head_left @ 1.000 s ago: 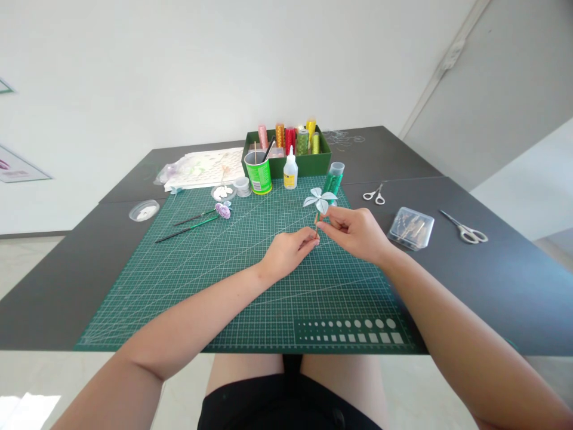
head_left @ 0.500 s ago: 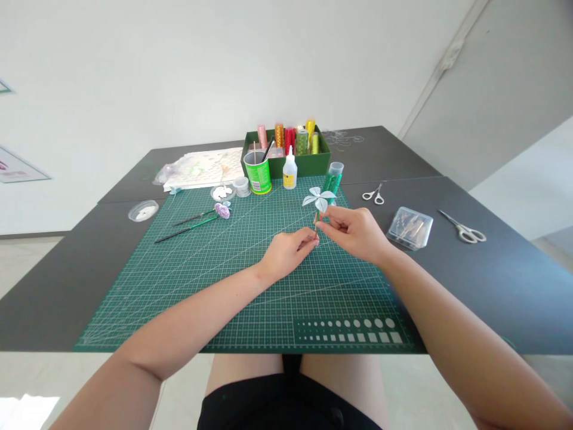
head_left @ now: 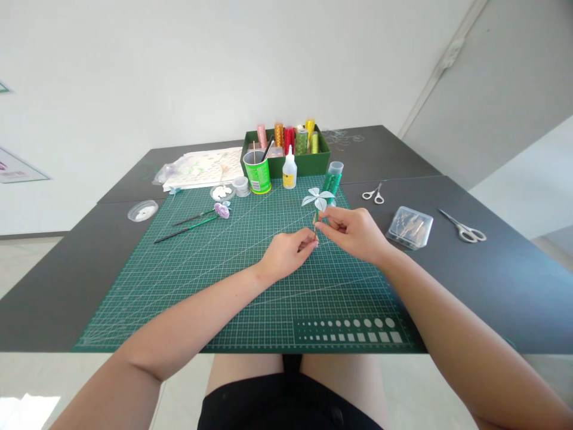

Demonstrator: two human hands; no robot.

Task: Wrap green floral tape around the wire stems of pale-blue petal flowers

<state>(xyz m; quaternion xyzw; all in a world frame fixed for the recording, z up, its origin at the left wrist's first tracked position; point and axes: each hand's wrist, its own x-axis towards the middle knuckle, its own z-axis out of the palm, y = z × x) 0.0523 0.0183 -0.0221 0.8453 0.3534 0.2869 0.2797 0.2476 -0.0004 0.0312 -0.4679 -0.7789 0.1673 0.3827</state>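
A pale blue artificial flower [head_left: 318, 199] with several petals stands upright on a thin stem above the cutting mat [head_left: 215, 275]. Low on the stem, my left hand [head_left: 289, 253] is closed, thumb and fingers pinching it. My right hand [head_left: 353, 232] pinches the stem just under the petals, where some green shows. Right behind the flower stands a spool of green thread [head_left: 333, 180]. The fingers partly hide the stem. Farther left on the mat lies a purple flower [head_left: 221, 210] on a green-wrapped stem.
At the back are a green box [head_left: 313, 162] of thread spools, a glue bottle [head_left: 289, 171] and a green can [head_left: 259, 176] of tools. To the right lie small scissors [head_left: 374, 194], a clear case [head_left: 410, 228] and larger scissors [head_left: 465, 232]. Dishes [head_left: 143, 211] of white pieces sit left.
Almost nothing differs. Both hands keep their pinch on the stem, and the flower has shifted only very slightly.
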